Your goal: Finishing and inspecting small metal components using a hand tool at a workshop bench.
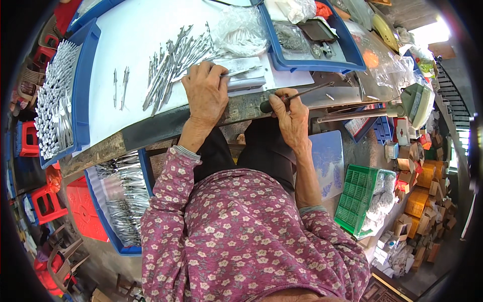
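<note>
My left hand (206,90) rests on the table with its fingers bent down over a slender silver metal piece (245,70), which sticks out to the right beside a small metal block (246,84). At the table's front edge my right hand (291,116) is closed round a screwdriver (314,89). Its dark handle end shows left of the fist, and its thin shaft points right and away from me. Just beyond my left hand lies a loose pile of slender metal pieces (173,63). Two more such pieces (125,88) lie apart on the white sheet.
A blue tray (83,85) of upright silver pieces stands at left; another blue tray (317,65) holds bags and small parts at the back right. A clear bag (239,30) sits between. Below are a filled blue bin (108,226) and a green crate (354,199).
</note>
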Motion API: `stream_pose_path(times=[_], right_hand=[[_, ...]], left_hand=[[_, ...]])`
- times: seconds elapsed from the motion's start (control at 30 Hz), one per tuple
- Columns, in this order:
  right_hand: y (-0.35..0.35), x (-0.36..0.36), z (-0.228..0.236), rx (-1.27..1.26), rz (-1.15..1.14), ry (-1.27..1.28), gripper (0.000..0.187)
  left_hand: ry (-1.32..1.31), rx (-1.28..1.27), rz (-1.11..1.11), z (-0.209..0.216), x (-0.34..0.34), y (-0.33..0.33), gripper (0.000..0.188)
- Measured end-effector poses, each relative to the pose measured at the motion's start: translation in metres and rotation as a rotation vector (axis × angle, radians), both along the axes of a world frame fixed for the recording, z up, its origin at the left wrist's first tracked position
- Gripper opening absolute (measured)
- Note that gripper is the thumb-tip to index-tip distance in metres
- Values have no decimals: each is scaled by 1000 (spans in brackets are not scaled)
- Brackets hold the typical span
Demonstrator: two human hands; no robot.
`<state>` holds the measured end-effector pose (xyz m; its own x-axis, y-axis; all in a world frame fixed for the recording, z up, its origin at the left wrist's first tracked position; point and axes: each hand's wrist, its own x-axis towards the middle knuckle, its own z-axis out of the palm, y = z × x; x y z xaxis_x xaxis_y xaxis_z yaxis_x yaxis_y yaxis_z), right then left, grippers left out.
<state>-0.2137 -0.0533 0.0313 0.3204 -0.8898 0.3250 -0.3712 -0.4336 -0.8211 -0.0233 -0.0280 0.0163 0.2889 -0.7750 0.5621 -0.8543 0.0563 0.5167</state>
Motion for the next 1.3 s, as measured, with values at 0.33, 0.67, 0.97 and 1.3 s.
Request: stream_pose_path(times=[0.33, 0.67, 0.97, 1.3], right_hand=[[6, 7, -8, 0, 57, 56, 20], [14, 15, -7, 9, 111, 142, 17], [15, 16, -13, 35, 126, 135, 18], [14, 15, -16, 45, 134, 123, 20]], left_hand=[[82, -121, -28, -1, 6, 12, 9], [111, -106, -41, -2, 11, 20, 8], [169, -83, -47, -1, 13, 19, 8], [209, -103, -65, -2, 15, 17, 8]])
